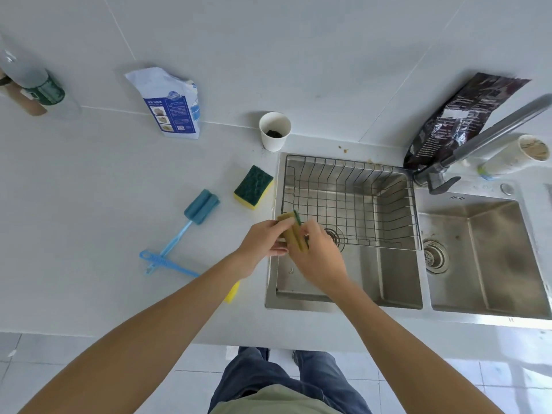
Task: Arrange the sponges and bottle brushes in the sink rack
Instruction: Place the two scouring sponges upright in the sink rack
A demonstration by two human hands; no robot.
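Both hands hold a worn yellow-and-green sponge (291,231) on edge over the near left corner of the wire sink rack (349,201). My left hand (263,243) grips its left side and my right hand (316,258) its right. A second green-topped yellow sponge (253,186) lies on the counter left of the sink. A blue foam bottle brush (191,219) rests further left, crossing a blue-handled brush (167,262). Another yellow sponge (233,292) peeks out from under my left forearm.
The rack sits in the left basin of a double steel sink (490,258). A paper cup (274,131), a blue-white pouch (171,104) and a dark bag (460,118) stand at the back. The faucet (478,141) reaches over the right side, beside a tipped cup (522,153).
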